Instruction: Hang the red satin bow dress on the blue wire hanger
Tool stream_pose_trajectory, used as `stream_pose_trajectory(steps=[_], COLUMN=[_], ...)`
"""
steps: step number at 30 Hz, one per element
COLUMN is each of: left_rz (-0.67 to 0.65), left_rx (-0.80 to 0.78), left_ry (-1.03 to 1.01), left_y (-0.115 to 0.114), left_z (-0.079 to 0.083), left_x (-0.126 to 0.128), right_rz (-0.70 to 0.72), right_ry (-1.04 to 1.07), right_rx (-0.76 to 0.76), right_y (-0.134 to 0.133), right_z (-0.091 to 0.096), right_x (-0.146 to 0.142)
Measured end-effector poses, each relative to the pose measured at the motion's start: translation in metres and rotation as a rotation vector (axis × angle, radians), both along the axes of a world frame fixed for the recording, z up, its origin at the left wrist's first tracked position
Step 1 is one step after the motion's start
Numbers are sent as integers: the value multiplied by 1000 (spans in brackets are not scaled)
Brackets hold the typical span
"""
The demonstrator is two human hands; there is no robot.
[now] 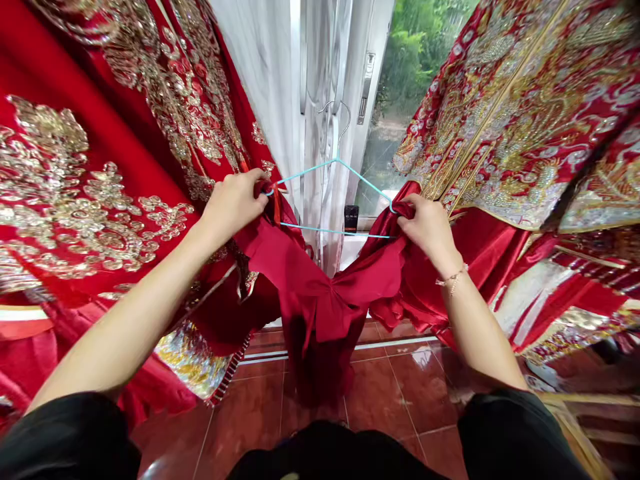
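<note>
A light blue wire hanger (334, 175) with a metal hook hangs in front of white curtains. A plain dark red garment (320, 293) droops from its two ends down toward the floor. My left hand (234, 203) is closed on the red cloth at the hanger's left end. My right hand (425, 223) is closed on the cloth at the hanger's right end; a thin bracelet sits on that wrist.
Red garments with heavy gold embroidery hang close on the left (100, 187) and on the right (525, 120). White curtains (305, 100) and a window with greenery (410, 60) lie behind. A small dark object (351, 219) stands on the sill. The floor is glossy red tile (390, 393).
</note>
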State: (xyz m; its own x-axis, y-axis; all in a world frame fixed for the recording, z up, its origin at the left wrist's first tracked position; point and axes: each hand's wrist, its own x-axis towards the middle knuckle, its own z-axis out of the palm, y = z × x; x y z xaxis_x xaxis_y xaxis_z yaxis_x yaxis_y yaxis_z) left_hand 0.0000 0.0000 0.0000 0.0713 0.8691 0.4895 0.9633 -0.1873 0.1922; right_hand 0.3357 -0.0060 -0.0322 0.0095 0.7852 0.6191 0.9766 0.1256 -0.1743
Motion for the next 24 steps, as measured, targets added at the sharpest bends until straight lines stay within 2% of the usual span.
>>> stream_pose_trajectory(steps=[2, 4, 11, 18, 21, 24], left_rz=[-104, -152, -66, -113, -21, 136], left_rx=[-21, -38, -48, -30, -19, -4], left_ry=[-16, -30, -68, -98, 1, 134], left_y=[1, 2, 8, 17, 16, 16], left_z=[-2, -6, -16, -11, -14, -14], left_x=[3, 7, 21, 0, 4, 18], right_rz=[39, 66, 110, 158, 171, 62], right_ry=[14, 24, 76, 192, 128, -33], right_rx=[13, 12, -64, -7, 115, 284], right_y=[0, 0, -4, -1, -4, -13], right_z=[0, 1, 4, -5, -12, -14], right_x=[4, 7, 6, 6, 1, -11])
